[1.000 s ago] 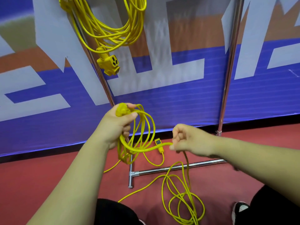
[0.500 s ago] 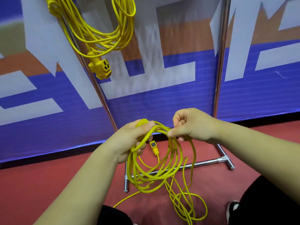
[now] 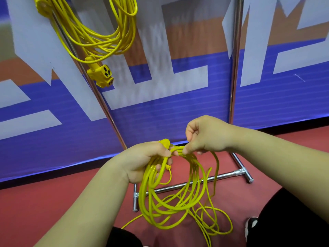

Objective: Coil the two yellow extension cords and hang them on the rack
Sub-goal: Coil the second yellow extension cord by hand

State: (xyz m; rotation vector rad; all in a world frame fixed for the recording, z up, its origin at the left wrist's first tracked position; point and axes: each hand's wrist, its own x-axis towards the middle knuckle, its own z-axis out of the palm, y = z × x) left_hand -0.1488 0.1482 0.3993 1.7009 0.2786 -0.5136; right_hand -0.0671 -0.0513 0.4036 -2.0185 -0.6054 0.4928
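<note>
One yellow extension cord (image 3: 99,32) hangs coiled at the top left of the metal rack (image 3: 235,68), its socket block (image 3: 101,75) dangling below. A second yellow cord (image 3: 169,198) hangs in several loops from my left hand (image 3: 144,161), which grips the top of the coil with the plug end under my thumb. Touching it on the right, my right hand (image 3: 206,134) pinches a strand at the coil's top. Loose cord (image 3: 213,223) trails onto the red floor.
The rack's chrome base bar (image 3: 222,176) and feet lie on the red floor just behind the coil. A blue, white and orange banner (image 3: 178,104) stands behind the rack. My dark trousers and a shoe (image 3: 251,227) are at the lower right.
My right hand swung up from the lower right with a length of cord and met my left hand, adding a loop to the coil. Less loose cord lies on the floor.
</note>
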